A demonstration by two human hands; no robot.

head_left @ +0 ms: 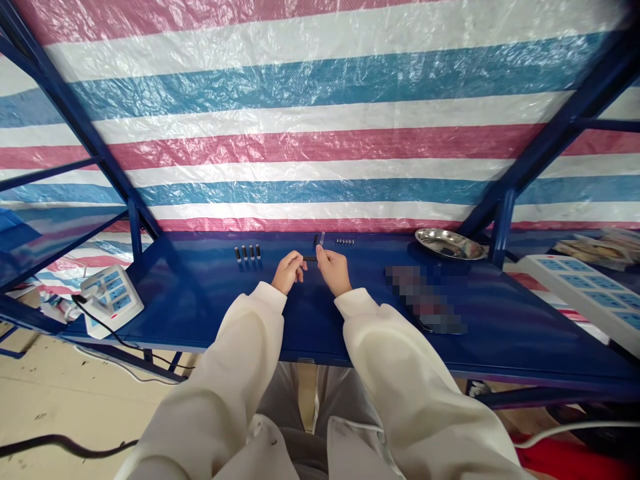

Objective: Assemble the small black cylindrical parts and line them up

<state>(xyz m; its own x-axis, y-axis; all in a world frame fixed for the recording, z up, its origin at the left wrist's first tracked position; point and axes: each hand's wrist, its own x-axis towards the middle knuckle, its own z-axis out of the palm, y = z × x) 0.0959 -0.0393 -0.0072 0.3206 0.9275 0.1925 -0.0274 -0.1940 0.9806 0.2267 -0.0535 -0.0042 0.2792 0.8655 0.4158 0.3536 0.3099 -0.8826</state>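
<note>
My left hand [289, 271] and my right hand [333, 269] meet near the back middle of the blue table. Between them runs a thin black stick-like piece [309, 259], its ends covered by the closed fingers of each hand. Just beyond my right hand a clear slender piece [323, 237] points up; whether it is held or stands on the table, I cannot tell. Next to it is a small dark piece [316, 240]. To the left, several short black cylinders with silvery lower ends [245, 253] stand in a row. Several tiny shiny metal parts [345, 243] are lined up to the right.
A shiny oval metal dish [449, 244] sits at the back right of the blue table [200, 307]. A blurred-out flat dark object [425, 300] lies in front of it. Power strips [111, 300] flank both sides, with blue frame posts [503, 227] and a striped sheet [320, 147] behind.
</note>
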